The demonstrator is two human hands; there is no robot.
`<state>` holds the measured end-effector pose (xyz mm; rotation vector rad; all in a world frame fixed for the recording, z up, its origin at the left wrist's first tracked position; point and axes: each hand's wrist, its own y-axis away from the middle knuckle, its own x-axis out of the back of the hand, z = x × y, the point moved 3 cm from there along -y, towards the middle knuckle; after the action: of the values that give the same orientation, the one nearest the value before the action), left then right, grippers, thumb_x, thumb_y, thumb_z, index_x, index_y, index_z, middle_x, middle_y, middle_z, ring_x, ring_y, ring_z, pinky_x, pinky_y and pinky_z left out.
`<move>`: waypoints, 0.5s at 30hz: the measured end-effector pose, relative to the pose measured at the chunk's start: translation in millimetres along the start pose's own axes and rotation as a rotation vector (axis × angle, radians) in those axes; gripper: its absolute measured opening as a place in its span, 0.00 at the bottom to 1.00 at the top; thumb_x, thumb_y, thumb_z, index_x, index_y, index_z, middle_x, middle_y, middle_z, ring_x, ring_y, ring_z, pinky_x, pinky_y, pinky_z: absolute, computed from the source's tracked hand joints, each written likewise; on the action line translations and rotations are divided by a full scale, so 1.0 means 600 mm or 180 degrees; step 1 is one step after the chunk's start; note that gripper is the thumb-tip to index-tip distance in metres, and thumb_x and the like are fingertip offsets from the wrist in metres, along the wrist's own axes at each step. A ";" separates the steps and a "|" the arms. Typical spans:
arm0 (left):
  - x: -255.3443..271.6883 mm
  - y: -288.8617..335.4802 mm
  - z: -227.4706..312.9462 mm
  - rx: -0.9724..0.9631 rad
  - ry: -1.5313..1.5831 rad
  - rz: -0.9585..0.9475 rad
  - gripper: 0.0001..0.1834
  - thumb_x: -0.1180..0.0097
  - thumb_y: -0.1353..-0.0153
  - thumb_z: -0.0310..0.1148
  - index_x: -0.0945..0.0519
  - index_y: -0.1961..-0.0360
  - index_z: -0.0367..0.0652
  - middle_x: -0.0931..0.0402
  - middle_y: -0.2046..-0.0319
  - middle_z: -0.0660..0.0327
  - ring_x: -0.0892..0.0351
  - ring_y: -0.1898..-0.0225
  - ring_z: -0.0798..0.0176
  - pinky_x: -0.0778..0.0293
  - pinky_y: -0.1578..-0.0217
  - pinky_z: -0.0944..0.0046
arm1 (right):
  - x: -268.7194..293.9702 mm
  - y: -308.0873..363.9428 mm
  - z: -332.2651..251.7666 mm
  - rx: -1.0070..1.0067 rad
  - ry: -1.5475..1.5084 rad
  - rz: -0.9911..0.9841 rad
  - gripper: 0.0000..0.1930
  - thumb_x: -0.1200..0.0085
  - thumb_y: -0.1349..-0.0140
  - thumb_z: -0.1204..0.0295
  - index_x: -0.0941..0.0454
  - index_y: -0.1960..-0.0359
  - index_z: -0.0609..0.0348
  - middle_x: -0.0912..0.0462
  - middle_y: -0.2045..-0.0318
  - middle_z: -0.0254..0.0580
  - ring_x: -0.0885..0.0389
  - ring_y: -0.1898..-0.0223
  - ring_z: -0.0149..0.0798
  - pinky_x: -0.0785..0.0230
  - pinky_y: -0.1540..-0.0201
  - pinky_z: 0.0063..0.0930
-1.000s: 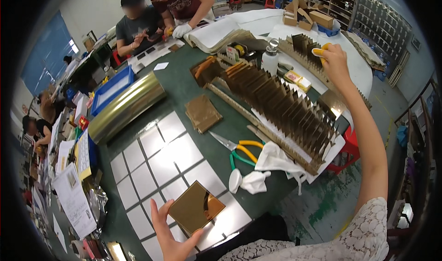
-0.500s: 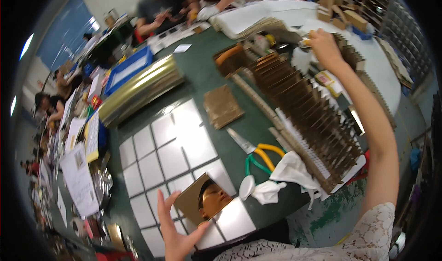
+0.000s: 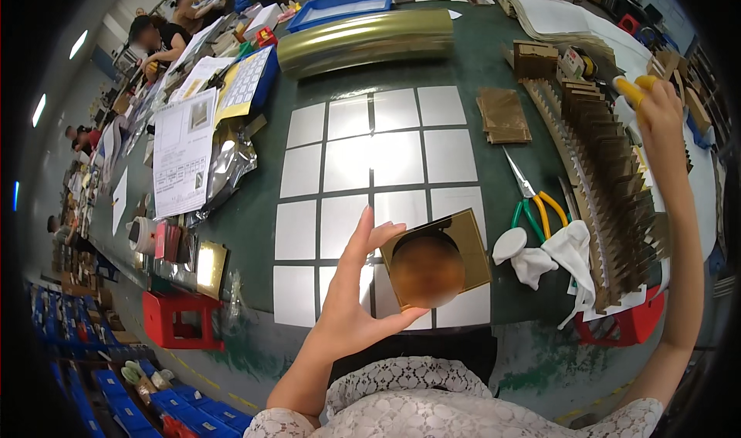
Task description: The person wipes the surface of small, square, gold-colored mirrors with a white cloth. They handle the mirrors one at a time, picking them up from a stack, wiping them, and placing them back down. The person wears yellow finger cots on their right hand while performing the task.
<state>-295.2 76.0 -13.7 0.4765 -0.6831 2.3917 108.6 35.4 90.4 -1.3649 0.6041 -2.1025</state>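
My left hand pinches a square, gold-tinted mirror plate by its edge, between thumb and fingers. The plate tilts above a grid of square, silvery plates laid in rows on the green table, and it throws back a reflection. My right hand is stretched out to the far right with yellow covers on its fingertips. Its fingers are curled just above a whitish object; what they grip is hidden. Below that hand stands a toothed rack filled with upright brown plates.
Green-and-orange-handled scissors and white cloths lie right of the grid. A brown square stack lies beyond them. A gold film roll and blue tray sit at the back. Papers cover the left side.
The view has swung right and levelled, bringing the grid to the middle. My left hand still holds the mirror plate, now more upright. The right hand stays by the rack's far end.
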 end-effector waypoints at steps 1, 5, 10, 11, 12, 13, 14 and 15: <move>0.007 0.012 -0.001 0.0061 -0.0032 0.0005 0.62 0.26 0.57 0.32 0.58 0.28 0.41 0.30 0.42 0.51 0.33 0.38 0.53 0.45 0.34 0.49 | 0.029 -0.011 -0.078 0.0207 -0.0138 0.0101 0.15 0.47 0.49 0.80 0.18 0.58 0.61 0.23 0.60 0.44 0.28 0.55 0.48 0.36 0.52 0.37; 0.017 0.026 -0.010 -0.0134 0.0280 0.0033 0.61 0.26 0.57 0.32 0.57 0.28 0.40 0.30 0.42 0.52 0.33 0.38 0.53 0.42 0.37 0.50 | 0.143 0.044 -0.273 0.0506 -0.0980 0.0293 0.17 0.37 0.59 0.73 0.19 0.63 0.56 0.22 0.56 0.39 0.27 0.51 0.44 0.34 0.52 0.43; 0.034 0.045 0.000 -0.0166 0.0151 -0.0119 0.61 0.26 0.57 0.32 0.56 0.28 0.41 0.31 0.41 0.53 0.36 0.37 0.52 0.46 0.36 0.51 | 0.158 0.076 -0.412 0.0940 -0.1215 0.0275 0.09 0.40 0.50 0.69 0.17 0.65 0.50 0.24 0.57 0.28 0.30 0.45 0.32 0.34 0.47 0.38; 0.036 0.048 0.002 -0.0176 0.0123 -0.0152 0.61 0.26 0.57 0.33 0.56 0.28 0.41 0.31 0.41 0.53 0.36 0.37 0.52 0.47 0.36 0.52 | 0.157 0.075 -0.425 0.1009 -0.1214 0.0251 0.09 0.41 0.49 0.69 0.17 0.65 0.50 0.24 0.58 0.27 0.30 0.44 0.31 0.34 0.45 0.37; 0.038 0.055 -0.002 -0.0167 0.0183 -0.0161 0.60 0.26 0.56 0.33 0.55 0.28 0.41 0.31 0.40 0.54 0.38 0.36 0.51 0.47 0.36 0.52 | 0.156 0.073 -0.435 0.1015 -0.1219 0.0218 0.09 0.43 0.48 0.69 0.16 0.65 0.51 0.25 0.59 0.26 0.31 0.43 0.31 0.36 0.43 0.36; 0.041 0.059 -0.003 -0.0165 0.0133 -0.0140 0.61 0.25 0.58 0.33 0.55 0.28 0.40 0.30 0.41 0.53 0.36 0.36 0.51 0.47 0.35 0.51 | 0.155 0.071 -0.442 0.1069 -0.1268 0.0178 0.09 0.43 0.49 0.69 0.16 0.65 0.51 0.25 0.59 0.26 0.31 0.44 0.31 0.36 0.42 0.36; 0.044 0.062 -0.003 -0.0165 0.0086 -0.0119 0.63 0.24 0.60 0.33 0.56 0.28 0.39 0.29 0.42 0.52 0.35 0.37 0.51 0.47 0.35 0.50 | 0.154 0.069 -0.448 0.1123 -0.1314 0.0135 0.09 0.43 0.49 0.70 0.17 0.65 0.52 0.25 0.60 0.27 0.31 0.44 0.31 0.36 0.42 0.36; 0.045 0.064 -0.002 -0.0165 0.0041 -0.0101 0.64 0.23 0.61 0.33 0.56 0.28 0.38 0.28 0.43 0.51 0.33 0.37 0.50 0.46 0.35 0.49 | 0.152 0.068 -0.452 0.1175 -0.1358 0.0090 0.10 0.43 0.50 0.70 0.17 0.65 0.52 0.26 0.60 0.27 0.31 0.45 0.32 0.37 0.41 0.36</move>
<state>-339.9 62.5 -15.7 0.4463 -0.7247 2.3395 -163.0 -36.6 22.5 -1.5041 0.0554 -1.7120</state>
